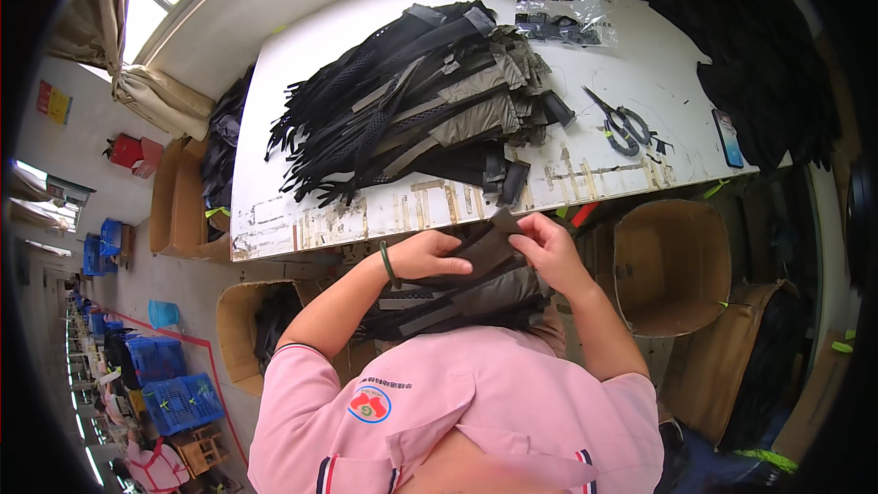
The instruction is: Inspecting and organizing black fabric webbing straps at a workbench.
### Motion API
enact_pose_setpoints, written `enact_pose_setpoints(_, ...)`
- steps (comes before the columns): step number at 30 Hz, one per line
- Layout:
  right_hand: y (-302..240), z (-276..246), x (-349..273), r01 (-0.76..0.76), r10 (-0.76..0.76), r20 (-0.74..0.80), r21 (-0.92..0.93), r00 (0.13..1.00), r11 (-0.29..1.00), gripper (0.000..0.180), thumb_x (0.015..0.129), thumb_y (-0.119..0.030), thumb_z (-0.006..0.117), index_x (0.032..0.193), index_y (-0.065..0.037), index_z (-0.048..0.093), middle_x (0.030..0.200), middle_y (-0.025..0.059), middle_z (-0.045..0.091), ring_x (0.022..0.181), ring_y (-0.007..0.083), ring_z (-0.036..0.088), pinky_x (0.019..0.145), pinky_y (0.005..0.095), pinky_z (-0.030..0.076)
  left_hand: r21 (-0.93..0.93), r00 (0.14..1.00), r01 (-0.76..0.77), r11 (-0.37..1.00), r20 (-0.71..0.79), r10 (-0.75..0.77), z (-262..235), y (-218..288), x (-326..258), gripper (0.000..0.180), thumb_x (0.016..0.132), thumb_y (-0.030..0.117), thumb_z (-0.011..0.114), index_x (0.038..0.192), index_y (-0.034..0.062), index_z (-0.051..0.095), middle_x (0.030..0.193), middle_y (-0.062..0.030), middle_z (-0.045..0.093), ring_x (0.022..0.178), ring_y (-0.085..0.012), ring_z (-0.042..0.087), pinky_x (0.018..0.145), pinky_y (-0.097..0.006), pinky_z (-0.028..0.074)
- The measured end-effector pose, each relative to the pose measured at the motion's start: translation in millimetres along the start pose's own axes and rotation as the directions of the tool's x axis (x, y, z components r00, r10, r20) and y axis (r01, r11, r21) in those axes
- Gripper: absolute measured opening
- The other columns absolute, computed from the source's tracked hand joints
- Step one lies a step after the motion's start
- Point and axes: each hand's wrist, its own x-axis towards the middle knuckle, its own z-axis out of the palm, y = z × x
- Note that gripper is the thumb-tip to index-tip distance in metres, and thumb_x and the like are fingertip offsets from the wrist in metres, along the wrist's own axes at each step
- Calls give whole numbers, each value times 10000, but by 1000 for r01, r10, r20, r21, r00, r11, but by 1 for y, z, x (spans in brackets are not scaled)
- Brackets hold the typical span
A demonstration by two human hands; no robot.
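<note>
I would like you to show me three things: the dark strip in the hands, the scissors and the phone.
Dark strip point(492, 250): head view, middle of its fabric.
Scissors point(613, 113): head view, near the pivot.
Phone point(729, 140): head view, its bluish front.

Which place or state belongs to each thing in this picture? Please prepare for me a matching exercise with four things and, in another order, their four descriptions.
Things:
1. scissors
2. phone
3. clear plastic bag
4. right hand

Descriptions:
A. near the far edge of the white table, with dark parts inside
B. pinching the end of a dark fabric strip
C. lying on the table to the right of the large fabric pile
D. on the table's right side, next to the black cloth

Right pairs: 1-C, 2-D, 3-A, 4-B
</note>
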Motion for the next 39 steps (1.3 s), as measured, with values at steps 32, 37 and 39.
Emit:
enact_pose_setpoints(32,17,-35,49,233,-183,-196,274,963,933,454,921,-114,633,1296,-27,392,1090,81,604,956,127,572,839,256,474,148,899,-305,941,-282,336,-46,-5,24,370,746,45,793,732,66,425,668,24,435,617,-82,379,533,-254,349)
enact_pose_setpoints(37,26,-2,48,311,-276,-215,155,937,937,369,910,-74,632,1224,-48,440,1006,60,609,895,101,566,769,228,456,-48,983,-97,994,-160,88,-22,4,7,244,810,55,739,876,68,505,731,45,448,662,-65,396,573,-228,357)
enact_pose_setpoints(39,30,19,38,245,-239,-167,20,957,969,387,871,-112,689,1189,-54,475,880,45,621,765,92,566,663,238,442,-168,911,-276,946,-358,203,-3,10,16,173,864,92,688,922,56,529,771,32,484,698,-55,434,607,-215,387)
